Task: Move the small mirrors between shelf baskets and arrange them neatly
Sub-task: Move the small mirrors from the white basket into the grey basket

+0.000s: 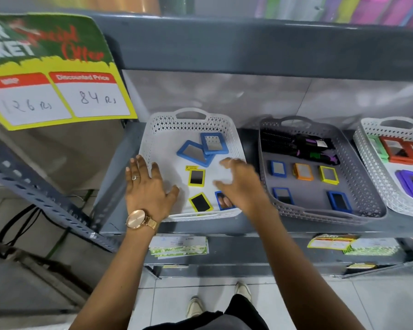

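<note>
Both hands over the white basket (234, 139) at the shelf's (224, 228) left end, both spread wide, nothing gripped. Left hand (148, 186) sits flat over the basket's left wall; right hand (239, 184) hovers blurred over its right half. Loose mirrors inside: two blue ones (202, 148) overlapping and skewed near the back, two yellow ones (197, 178) mid and front, a small blue mirror (224, 201) at the front edge, right under the right palm. Long axes point different ways. Right hand looks nearest to that front blue one, likely next pick. Grey basket (367, 163) just right already holds five mirrors (303, 171) in rows, two gaps left
</note>
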The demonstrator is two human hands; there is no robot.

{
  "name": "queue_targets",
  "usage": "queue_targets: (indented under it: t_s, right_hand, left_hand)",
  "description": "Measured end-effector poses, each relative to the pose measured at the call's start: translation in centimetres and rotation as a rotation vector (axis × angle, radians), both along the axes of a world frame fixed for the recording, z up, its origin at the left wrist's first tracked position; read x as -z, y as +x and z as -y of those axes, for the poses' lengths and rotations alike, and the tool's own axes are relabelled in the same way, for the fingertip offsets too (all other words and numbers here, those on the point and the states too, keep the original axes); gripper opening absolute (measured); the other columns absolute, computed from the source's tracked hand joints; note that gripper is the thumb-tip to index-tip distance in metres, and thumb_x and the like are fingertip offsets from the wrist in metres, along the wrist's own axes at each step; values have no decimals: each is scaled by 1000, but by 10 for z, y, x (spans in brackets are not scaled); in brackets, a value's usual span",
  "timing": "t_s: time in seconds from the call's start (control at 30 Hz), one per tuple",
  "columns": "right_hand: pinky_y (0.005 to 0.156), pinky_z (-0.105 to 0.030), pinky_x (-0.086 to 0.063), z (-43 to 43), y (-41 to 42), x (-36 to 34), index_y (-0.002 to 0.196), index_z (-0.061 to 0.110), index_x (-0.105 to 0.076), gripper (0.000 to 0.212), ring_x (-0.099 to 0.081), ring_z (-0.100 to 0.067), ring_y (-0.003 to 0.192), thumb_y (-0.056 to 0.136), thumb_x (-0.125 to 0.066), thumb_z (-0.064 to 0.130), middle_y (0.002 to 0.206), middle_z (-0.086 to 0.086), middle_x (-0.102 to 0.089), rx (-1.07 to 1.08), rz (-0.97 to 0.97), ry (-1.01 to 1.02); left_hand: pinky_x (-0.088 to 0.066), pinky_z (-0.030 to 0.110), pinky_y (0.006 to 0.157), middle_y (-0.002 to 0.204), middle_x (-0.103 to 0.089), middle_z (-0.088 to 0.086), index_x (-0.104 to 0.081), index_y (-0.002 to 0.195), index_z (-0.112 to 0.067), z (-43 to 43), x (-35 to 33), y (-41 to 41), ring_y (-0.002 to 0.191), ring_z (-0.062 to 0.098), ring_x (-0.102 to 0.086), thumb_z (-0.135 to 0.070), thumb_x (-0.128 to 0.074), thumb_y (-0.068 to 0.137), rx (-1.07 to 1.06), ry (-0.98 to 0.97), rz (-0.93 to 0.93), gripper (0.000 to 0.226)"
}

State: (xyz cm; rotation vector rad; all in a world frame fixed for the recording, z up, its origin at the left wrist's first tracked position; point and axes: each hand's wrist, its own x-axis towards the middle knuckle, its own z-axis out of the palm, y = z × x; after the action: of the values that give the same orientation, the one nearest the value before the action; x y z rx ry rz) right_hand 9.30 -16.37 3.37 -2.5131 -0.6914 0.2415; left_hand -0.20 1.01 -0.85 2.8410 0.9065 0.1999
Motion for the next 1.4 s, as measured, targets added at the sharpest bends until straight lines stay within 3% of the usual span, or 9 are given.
queue_targets:
  t_s: [0.17, 0.47, 0.63, 0.8, 0.97, 1.07, 1.13, 1.27, 1.4]
  right_hand:
    - [92, -39, -48, -24, -8, 23, 125, 6, -51, 42, -53, -34, 118, 87, -65, 18, 127, -15, -54, -17, -104, -415]
    - [97, -37, -44, -19, -4, 26, 129, 8, -50, 49, -52, -34, 121, 87, -67, 27, 131, -15, -53, -34, -125, -403]
    - [98, -36, -46, -13, -3, 22, 128, 5, -53, 37, -55, -35, 117, 91, -56, 6, 129, -17, -55, -57, -107, -358]
    - [90, -34, -49, -12, -4, 18, 121, 3, -58, 35, -59, -34, 110, 86, -60, 4, 122, -17, -58, -52, -87, -324]
    - [72, -29, -51, -7, -5, 8, 99, 4, -61, 38, -62, -31, 87, 66, -78, 11, 96, -12, -62, -15, -126, -168]
    - [88, -37, -56, 5, 3, -15, 122, 9, -60, 60, -67, -26, 94, 65, -78, 15, 107, -7, -70, 35, -89, 12]
    - [82, -29, -54, 24, 16, -30, 126, 14, -58, 63, -66, -20, 89, 66, -77, 13, 106, -3, -71, 118, -35, 60]
    - [77, -31, -52, 73, 47, -30, 111, 12, -65, 46, -65, -30, 95, 67, -76, 10, 99, -11, -69, 238, 7, -83]
    - [76, -32, -54, 97, 62, -8, 91, 2, -71, 21, -63, -34, 99, 70, -73, 4, 99, -17, -64, 223, -137, -323]
  left_hand:
    - [-1, 45, 120, 156, -7, 29, -27, 146, -3, 0, 1, -1, 147, 39, -2, -50, -51, 85, 11, 5, 18, 81]
    - [0, 45, 120, 156, -7, 29, -28, 146, -3, 0, 2, -1, 147, 39, -2, -51, -51, 85, 11, 11, 13, 80]
    - [1, 45, 120, 156, -6, 28, -27, 146, -4, 0, 1, -1, 147, 39, -1, -52, -50, 86, 10, 10, 5, 80]
    - [0, 45, 120, 157, -5, 27, -27, 146, -4, 0, 1, -1, 147, 38, 1, -51, -50, 87, 8, 4, 9, 79]
    - [1, 44, 120, 157, -5, 27, -26, 146, -5, -1, 1, -1, 147, 38, 0, -53, -49, 87, 9, 13, 4, 79]
    - [1, 45, 120, 157, -5, 27, -27, 146, -5, -1, 1, 0, 147, 38, 1, -52, -48, 88, 8, 3, 6, 78]
    - [2, 45, 120, 157, -4, 27, -27, 147, -5, -1, 0, 1, 147, 38, 2, -53, -47, 88, 6, -2, 0, 78]
    - [0, 45, 120, 157, -6, 28, -28, 146, -5, -1, 1, 1, 147, 39, 1, -53, -49, 87, 9, 3, -4, 79]
    - [-2, 46, 120, 156, -9, 29, -32, 144, -5, -1, 2, 1, 146, 40, -2, -52, -52, 85, 8, 21, 7, 78]
